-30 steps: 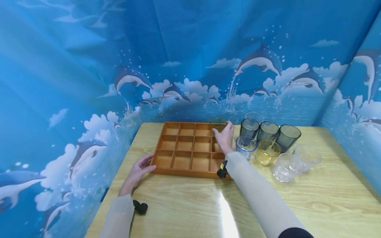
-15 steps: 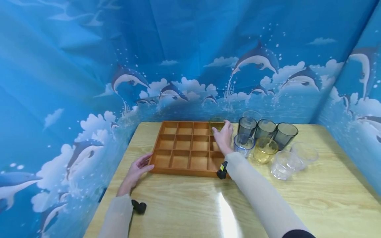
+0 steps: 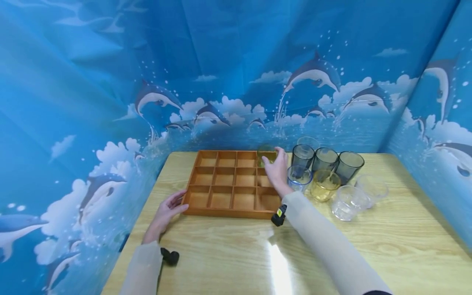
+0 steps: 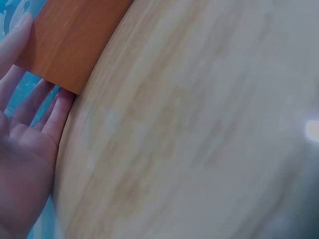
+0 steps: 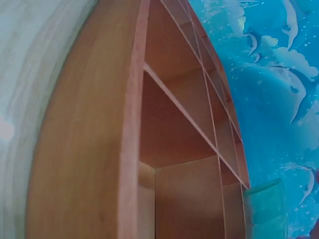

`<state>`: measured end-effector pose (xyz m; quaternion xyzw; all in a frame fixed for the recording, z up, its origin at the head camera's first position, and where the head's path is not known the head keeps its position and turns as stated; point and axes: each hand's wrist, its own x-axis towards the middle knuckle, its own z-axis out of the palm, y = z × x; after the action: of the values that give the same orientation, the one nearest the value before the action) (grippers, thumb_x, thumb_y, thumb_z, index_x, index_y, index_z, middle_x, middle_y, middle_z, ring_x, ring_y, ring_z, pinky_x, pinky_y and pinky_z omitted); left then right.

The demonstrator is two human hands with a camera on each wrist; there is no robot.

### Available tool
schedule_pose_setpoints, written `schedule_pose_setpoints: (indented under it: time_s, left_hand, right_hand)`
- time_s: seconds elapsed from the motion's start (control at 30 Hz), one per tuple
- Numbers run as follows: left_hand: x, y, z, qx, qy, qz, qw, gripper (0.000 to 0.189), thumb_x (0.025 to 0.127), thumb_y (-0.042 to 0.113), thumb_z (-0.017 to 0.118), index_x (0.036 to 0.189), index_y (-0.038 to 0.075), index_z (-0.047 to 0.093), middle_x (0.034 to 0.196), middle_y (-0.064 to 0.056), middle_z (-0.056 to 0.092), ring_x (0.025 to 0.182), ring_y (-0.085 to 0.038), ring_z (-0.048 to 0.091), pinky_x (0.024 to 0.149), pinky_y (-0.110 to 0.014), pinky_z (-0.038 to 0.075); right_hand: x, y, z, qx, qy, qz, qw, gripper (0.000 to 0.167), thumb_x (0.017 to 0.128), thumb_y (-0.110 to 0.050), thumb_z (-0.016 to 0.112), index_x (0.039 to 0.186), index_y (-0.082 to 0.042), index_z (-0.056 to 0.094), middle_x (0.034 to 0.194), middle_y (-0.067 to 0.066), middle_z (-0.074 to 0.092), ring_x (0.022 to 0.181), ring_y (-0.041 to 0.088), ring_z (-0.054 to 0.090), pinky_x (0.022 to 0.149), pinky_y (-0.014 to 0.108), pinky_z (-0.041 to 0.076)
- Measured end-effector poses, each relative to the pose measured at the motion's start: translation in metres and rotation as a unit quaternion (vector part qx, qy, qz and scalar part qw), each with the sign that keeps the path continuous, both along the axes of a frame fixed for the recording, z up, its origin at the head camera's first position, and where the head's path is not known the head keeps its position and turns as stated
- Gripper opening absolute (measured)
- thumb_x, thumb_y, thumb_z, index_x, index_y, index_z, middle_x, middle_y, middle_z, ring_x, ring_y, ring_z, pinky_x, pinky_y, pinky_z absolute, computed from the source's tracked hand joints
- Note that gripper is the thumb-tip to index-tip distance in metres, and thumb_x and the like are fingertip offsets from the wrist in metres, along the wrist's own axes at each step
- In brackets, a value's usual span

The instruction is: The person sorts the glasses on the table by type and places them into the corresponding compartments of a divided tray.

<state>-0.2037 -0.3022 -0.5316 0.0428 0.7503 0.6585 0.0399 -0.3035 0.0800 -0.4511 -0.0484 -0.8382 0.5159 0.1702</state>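
A wooden tray (image 3: 231, 213) with several square compartments lies on the table. At its back right corner, my right hand (image 3: 277, 170) holds a green glass (image 3: 266, 152) between thumb and fingers. The glass is upright at the corner compartment, its rim above the tray's edge; its lower part is hidden behind the thumb and dividers. In the right wrist view the green glass (image 5: 269, 211) shows beyond the dividers. My left hand (image 3: 166, 212) rests at the tray's front left corner, thumb by the front edge. The left wrist view shows its fingers (image 4: 60, 112) extended along the wood.
Right of the tray stand three dark grey glasses (image 3: 326, 159), a blue-rimmed glass (image 3: 299, 178), a yellow glass (image 3: 324, 186) and clear glasses (image 3: 346, 205). Another clear glass (image 3: 308, 141) stands behind them. A dolphin-print curtain (image 3: 228, 73) closes off the back and sides.
The head view has shifted slightly, so everything appears a little further left. The right hand and green glass stay at the same corner; the left hand stays at the tray.
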Motion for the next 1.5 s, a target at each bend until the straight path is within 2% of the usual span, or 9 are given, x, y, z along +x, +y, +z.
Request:
schedule_pose_setpoints:
  time_s: [0.3, 0.57, 0.83, 1.0, 1.1, 1.17, 1.23, 1.4, 1.5]
  left_hand:
    - [0.005, 0.006, 0.013, 0.010, -0.005, 0.001, 0.9999, 0.060, 0.086, 0.006, 0.066, 0.138, -0.003, 0.038, 0.141, -0.022, 0.037, 0.121, -0.021, 0.042, 0.090, -0.015, 0.040]
    - [-0.001, 0.002, 0.001, -0.004, 0.002, 0.008, 1.0000, 0.061, 0.086, 0.012, 0.068, 0.139, 0.001, 0.039, 0.141, -0.017, 0.040, 0.119, -0.014, 0.043, 0.091, -0.015, 0.039]
    - [-0.001, 0.001, -0.002, -0.005, 0.006, 0.010, 0.9999, 0.061, 0.085, 0.013, 0.068, 0.139, 0.002, 0.040, 0.141, -0.017, 0.040, 0.118, -0.014, 0.044, 0.091, -0.015, 0.039]
    - [-0.001, 0.002, 0.001, 0.006, -0.003, 0.010, 0.9999, 0.060, 0.086, 0.009, 0.067, 0.139, 0.001, 0.039, 0.141, -0.018, 0.039, 0.123, -0.022, 0.039, 0.091, -0.014, 0.038]
    - [0.003, 0.006, 0.010, 0.007, -0.004, 0.006, 1.0000, 0.060, 0.086, 0.007, 0.066, 0.139, -0.002, 0.038, 0.142, -0.020, 0.037, 0.127, -0.030, 0.035, 0.093, -0.016, 0.038]
    - [0.006, 0.009, 0.017, 0.008, -0.005, 0.004, 1.0000, 0.060, 0.086, 0.007, 0.066, 0.138, -0.003, 0.038, 0.142, -0.021, 0.037, 0.128, -0.032, 0.033, 0.094, -0.017, 0.038]
    - [0.006, 0.009, 0.016, 0.006, -0.003, 0.004, 1.0000, 0.061, 0.086, 0.007, 0.066, 0.138, -0.003, 0.038, 0.142, -0.021, 0.037, 0.128, -0.033, 0.033, 0.094, -0.016, 0.037]
    - [0.000, 0.002, 0.001, -0.005, -0.001, 0.008, 1.0000, 0.061, 0.086, 0.014, 0.068, 0.139, 0.004, 0.040, 0.142, -0.016, 0.039, 0.127, -0.028, 0.035, 0.093, -0.014, 0.036]
    - [-0.001, 0.002, 0.000, -0.013, 0.000, 0.011, 0.9998, 0.061, 0.085, 0.018, 0.069, 0.139, 0.006, 0.041, 0.141, -0.014, 0.040, 0.126, -0.024, 0.037, 0.093, -0.015, 0.037]
  right_hand:
    - [0.017, 0.010, 0.005, -0.030, 0.063, 0.021, 0.9973, 0.053, 0.087, -0.026, 0.066, 0.130, -0.006, 0.042, 0.128, 0.020, 0.043, 0.113, 0.037, 0.045, 0.088, 0.048, 0.042]
    - [0.035, 0.016, 0.012, -0.078, 0.113, 0.016, 0.9905, 0.053, 0.084, -0.020, 0.070, 0.129, -0.008, 0.045, 0.120, 0.015, 0.049, 0.104, 0.030, 0.051, 0.084, 0.048, 0.045]
    - [0.054, 0.024, 0.020, -0.121, 0.135, 0.030, 0.9829, 0.052, 0.082, -0.013, 0.071, 0.128, -0.004, 0.047, 0.121, 0.015, 0.051, 0.105, 0.031, 0.053, 0.085, 0.050, 0.045]
    - [0.075, 0.027, 0.036, -0.122, 0.149, 0.031, 0.9808, 0.052, 0.082, -0.005, 0.069, 0.127, 0.005, 0.045, 0.122, 0.023, 0.049, 0.106, 0.037, 0.052, 0.086, 0.053, 0.044]
    - [0.091, 0.028, 0.047, -0.119, 0.160, 0.027, 0.9795, 0.050, 0.082, 0.001, 0.068, 0.125, 0.011, 0.044, 0.120, 0.029, 0.049, 0.106, 0.040, 0.052, 0.085, 0.053, 0.044]
    - [0.097, 0.031, 0.048, -0.118, 0.167, 0.023, 0.9786, 0.049, 0.082, 0.002, 0.068, 0.124, 0.012, 0.045, 0.119, 0.029, 0.049, 0.105, 0.039, 0.053, 0.085, 0.051, 0.045]
    - [0.101, 0.034, 0.045, -0.116, 0.170, 0.017, 0.9785, 0.049, 0.081, 0.003, 0.068, 0.123, 0.013, 0.045, 0.118, 0.030, 0.049, 0.104, 0.039, 0.053, 0.084, 0.049, 0.046]
    - [0.097, 0.051, 0.013, -0.112, 0.165, -0.014, 0.9798, 0.053, 0.080, -0.004, 0.072, 0.125, 0.008, 0.047, 0.121, 0.022, 0.050, 0.106, 0.030, 0.052, 0.084, 0.045, 0.046]
    - [0.096, 0.058, -0.002, -0.108, 0.157, -0.033, 0.9812, 0.056, 0.080, -0.009, 0.074, 0.127, 0.004, 0.047, 0.124, 0.019, 0.048, 0.108, 0.026, 0.050, 0.086, 0.045, 0.045]
